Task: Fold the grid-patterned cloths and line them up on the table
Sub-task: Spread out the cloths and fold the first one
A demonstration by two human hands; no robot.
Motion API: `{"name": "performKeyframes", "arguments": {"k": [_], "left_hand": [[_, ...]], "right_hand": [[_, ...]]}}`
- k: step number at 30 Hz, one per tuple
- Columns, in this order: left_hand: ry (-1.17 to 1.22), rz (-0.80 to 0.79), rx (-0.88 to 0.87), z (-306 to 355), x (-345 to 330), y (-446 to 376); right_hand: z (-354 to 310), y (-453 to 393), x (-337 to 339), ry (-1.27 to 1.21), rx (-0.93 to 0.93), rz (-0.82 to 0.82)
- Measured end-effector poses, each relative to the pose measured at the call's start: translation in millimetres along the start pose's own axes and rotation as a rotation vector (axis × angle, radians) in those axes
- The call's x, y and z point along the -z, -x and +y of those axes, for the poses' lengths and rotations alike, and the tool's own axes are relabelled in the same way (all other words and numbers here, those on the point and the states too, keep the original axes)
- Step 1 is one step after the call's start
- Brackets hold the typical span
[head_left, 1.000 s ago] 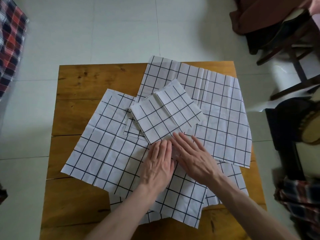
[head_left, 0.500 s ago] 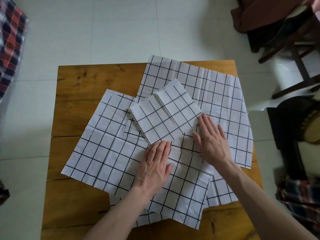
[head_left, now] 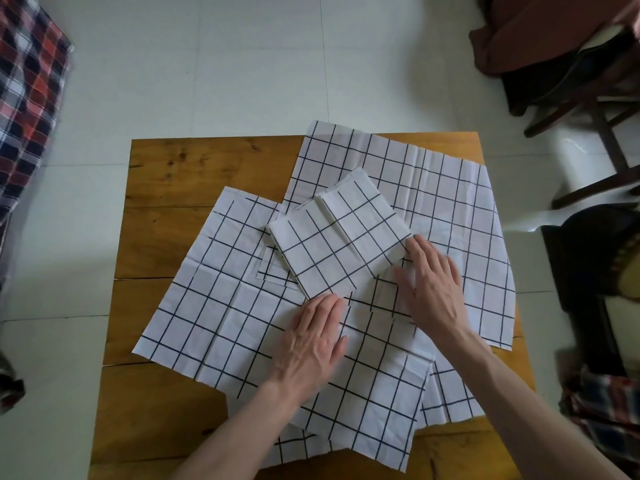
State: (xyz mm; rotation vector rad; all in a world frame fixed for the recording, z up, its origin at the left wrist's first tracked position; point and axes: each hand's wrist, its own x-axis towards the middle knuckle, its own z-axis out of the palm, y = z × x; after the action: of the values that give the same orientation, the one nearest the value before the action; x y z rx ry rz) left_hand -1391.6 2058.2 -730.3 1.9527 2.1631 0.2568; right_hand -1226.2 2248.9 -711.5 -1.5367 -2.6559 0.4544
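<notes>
Folded grid cloth (head_left: 337, 242): table (head_left: 194, 174) centre, atop spread cloths (head_left: 450, 216). Likely thin, limp, light; lift by edges. Left hand (head_left: 313, 344) flat at its 6 o'clock; right hand (head_left: 433, 282) flat at 4 o'clock.

Bare table (head_left: 180, 174) far-left (wood showing); overlapping cloths (head_left: 450, 216) cover the rest.

1. A red, white and navy plaid fabric (head_left: 27, 98) is lying at nine to ten o'clock.
2. A dark wooden chair (head_left: 595, 109) is standing at two o'clock on the pale tiled floor (head_left: 225, 64).
3. A brown draped cloth (head_left: 540, 26) is hanging at one o'clock.
</notes>
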Motion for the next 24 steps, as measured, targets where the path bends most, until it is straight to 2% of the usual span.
{"name": "performKeyframes", "arguments": {"k": [3,7,11,14,17,21,24], "left_hand": [[0.01,0.002,0.027,2,8,-14],[0.004,0.043,0.082,8,17,-34],[-0.025,0.036,0.077,7,20,-42],[-0.046,0.014,0.059,3,11,-41],[-0.082,-0.063,0.066,2,8,-38],[-0.149,-0.055,0.078,1,0,-35],[-0.14,-0.069,0.106,0,-1,-35]], "right_hand": [[-16,-14,4,-0.094,-0.097,0.064],[-30,-33,13,-0.295,-0.291,0.024],[-37,-39,24,-0.667,-0.465,-0.043],[-37,-34,25,-0.888,-0.541,-0.03],[-39,-21,24,-0.944,-0.533,0.022],[-54,0,21,-0.979,-0.455,0.109],[-66,10,18,-0.995,-0.376,0.11]]}}
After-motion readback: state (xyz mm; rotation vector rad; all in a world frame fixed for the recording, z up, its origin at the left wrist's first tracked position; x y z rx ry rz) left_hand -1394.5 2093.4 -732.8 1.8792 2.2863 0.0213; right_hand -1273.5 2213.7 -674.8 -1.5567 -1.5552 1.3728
